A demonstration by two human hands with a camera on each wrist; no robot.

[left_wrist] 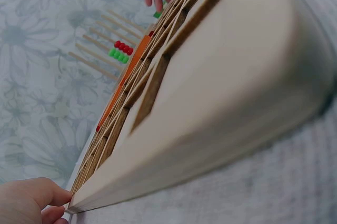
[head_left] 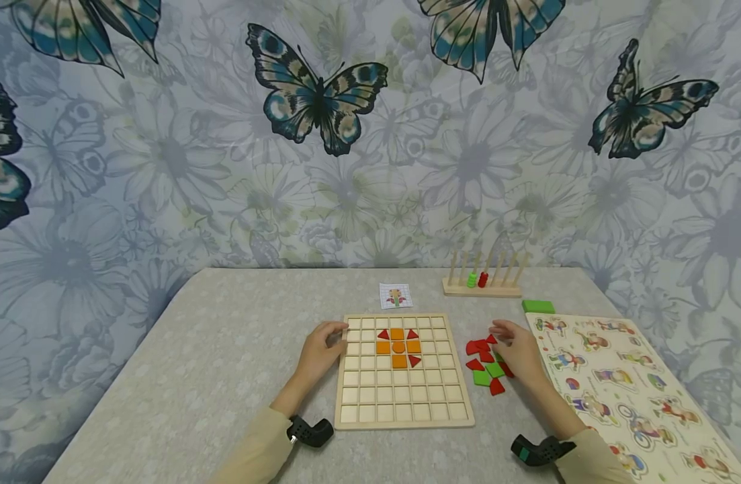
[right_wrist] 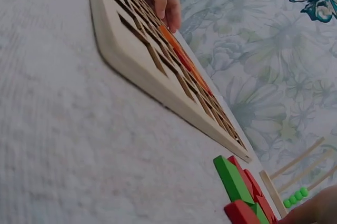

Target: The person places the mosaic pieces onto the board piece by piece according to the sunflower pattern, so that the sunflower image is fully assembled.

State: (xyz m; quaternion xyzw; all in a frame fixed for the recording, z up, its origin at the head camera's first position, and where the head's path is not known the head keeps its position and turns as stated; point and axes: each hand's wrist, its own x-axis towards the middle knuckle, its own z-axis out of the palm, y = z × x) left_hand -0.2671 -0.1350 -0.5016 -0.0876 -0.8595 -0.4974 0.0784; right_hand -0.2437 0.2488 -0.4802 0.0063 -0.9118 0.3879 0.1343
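A wooden grid board (head_left: pixel 404 417) lies on the table with orange squares (head_left: pixel 383 347), an orange round piece (head_left: pixel 398 347) and red triangles (head_left: pixel 414 361) in its cells. My left hand (head_left: pixel 320 346) holds the board's left edge near the far corner; its fingertips also show at the rim in the left wrist view. To the right of the board is a loose pile of red pieces (head_left: pixel 496 386) and green pieces (head_left: pixel 482 378). Over that pile's right side hovers my right hand (head_left: pixel 520 349), fingers pointing down; nothing is visibly held, though its palm side is partly hidden.
A small pattern card (head_left: pixel 396 296) lies beyond the board. Behind the pile stands a wooden peg rack (head_left: pixel 482 291) with green and red beads on two pegs. A green block (head_left: pixel 538 307) sits by a large picture board (head_left: pixel 612 363) on the right.
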